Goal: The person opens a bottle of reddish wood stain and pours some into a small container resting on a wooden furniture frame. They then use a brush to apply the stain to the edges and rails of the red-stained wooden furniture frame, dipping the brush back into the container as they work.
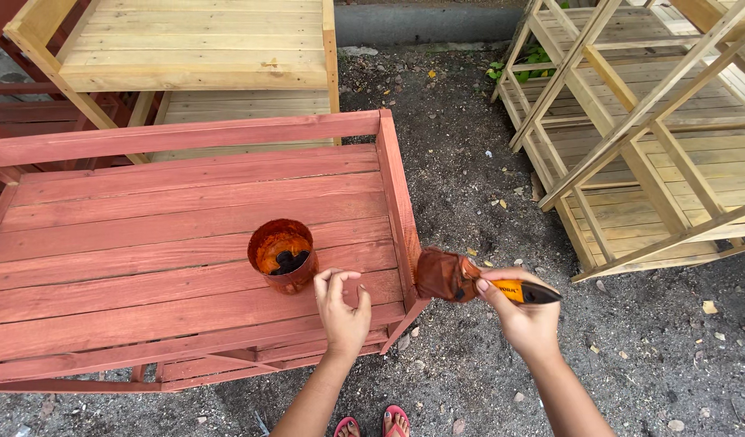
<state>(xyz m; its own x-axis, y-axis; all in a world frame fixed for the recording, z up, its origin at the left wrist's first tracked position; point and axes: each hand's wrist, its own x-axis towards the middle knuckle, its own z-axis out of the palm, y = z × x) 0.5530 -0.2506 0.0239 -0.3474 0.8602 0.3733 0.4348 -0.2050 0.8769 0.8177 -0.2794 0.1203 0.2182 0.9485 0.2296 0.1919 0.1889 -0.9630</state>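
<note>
Our right hand (522, 311) is clenched around the orange and black handle of a paintbrush (478, 283). The brush's long axis runs nearly level, left to right: the stain-soaked head points left, toward the near right corner of the red-stained wooden stand (146, 243), while the black handle tip sticks out to the right past our fingers. The brush head sits just beside the stand's right end board, at most barely touching it; we cannot tell for sure.

Our left hand (342, 311) holds nothing; its fingers are loosely curled, resting on or just over the near slats of the stand. Just to the left and a little farther away from it stands the stain pot (282, 255), upright on the slats and open at the top, with orange-brown liquid inside. So the pot lies left of the brush, and the left hand is the nearer one to it, sitting between pot and brush.

Beyond, unpainted pale wooden racks (632, 137) stand on the dirt ground (470, 178).
</note>
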